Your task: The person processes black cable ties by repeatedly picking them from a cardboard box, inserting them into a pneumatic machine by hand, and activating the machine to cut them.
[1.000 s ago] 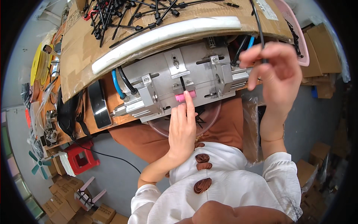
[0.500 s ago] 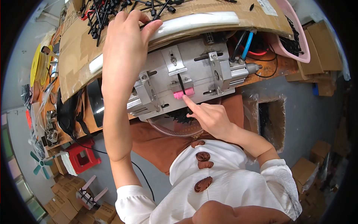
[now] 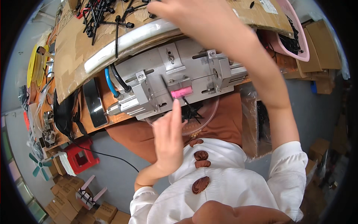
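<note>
My left hand point(image 3: 167, 136) is in front of the metal fixture, index and middle fingers stretched together, at the lower end of a thin black rod point(image 3: 166, 86). The rod leans up and to the left, alongside a pink block point(image 3: 181, 92) on the fixture plate point(image 3: 160, 63). Another black rod-like piece point(image 3: 191, 107) lies below the pink block, over a clear bowl point(image 3: 212, 112) of black pieces. My right hand point(image 3: 186, 15), blurred, reaches across the cardboard to the black stemmed parts point(image 3: 100, 16); its fingertips are partly hidden at the top edge.
Cardboard point(image 3: 71, 63) with a white padded edge point(image 3: 130, 39) covers the bench behind the fixture. A pneumatic cylinder point(image 3: 126, 106) with hoses sits left, beside a phone point(image 3: 95, 104). A pink basket point(image 3: 304, 41) stands right. A red stool point(image 3: 82, 156) is on the floor.
My left hand came down from the cardboard to the pink block with a black rod. My right hand left the block and swung up to the parts pile.
</note>
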Action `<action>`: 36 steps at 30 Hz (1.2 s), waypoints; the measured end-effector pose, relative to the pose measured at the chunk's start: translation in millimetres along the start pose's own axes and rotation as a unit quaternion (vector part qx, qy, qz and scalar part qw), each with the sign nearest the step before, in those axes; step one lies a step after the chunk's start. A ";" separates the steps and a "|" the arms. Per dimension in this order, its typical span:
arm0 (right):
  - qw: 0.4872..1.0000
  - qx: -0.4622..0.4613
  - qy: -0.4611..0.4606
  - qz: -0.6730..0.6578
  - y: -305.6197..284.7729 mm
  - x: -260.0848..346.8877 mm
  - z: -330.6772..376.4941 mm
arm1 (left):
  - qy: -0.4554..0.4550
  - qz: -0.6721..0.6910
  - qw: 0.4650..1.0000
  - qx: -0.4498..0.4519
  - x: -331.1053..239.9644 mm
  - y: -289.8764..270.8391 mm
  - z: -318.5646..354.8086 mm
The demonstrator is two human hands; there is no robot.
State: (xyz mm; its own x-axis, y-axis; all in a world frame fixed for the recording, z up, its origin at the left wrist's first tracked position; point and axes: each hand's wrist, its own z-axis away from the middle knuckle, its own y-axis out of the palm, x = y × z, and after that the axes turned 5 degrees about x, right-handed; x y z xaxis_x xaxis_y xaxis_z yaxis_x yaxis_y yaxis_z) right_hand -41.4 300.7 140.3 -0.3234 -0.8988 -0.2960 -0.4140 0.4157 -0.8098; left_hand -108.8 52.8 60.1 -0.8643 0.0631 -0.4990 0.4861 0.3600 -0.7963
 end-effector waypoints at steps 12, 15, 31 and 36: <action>0.885 -0.118 0.269 -0.360 -62.4 0.8 9.3 | 0.022 -0.085 0.993 0.078 1.6 34.6 -10.5; 0.788 -0.073 0.305 -0.530 -66.9 32.4 65.7 | 0.008 -0.092 0.992 0.087 5.2 26.5 -14.0; 0.896 0.043 0.261 -0.356 6.3 160.8 138.0 | 0.077 -0.085 0.991 0.076 23.3 -51.0 -225.8; 0.915 0.070 0.198 -0.344 -19.2 140.0 120.6 | 0.030 0.043 0.980 0.190 67.9 -107.1 -229.7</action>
State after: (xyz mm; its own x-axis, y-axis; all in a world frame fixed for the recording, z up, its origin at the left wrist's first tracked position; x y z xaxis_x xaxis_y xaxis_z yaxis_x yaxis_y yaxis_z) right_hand 23.9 150.0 53.3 -0.3218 -0.8085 0.4928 -0.5322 -0.2760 -0.8004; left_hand -249.2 232.3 190.0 -0.8185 0.1364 -0.5580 0.5608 -0.0210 -0.8277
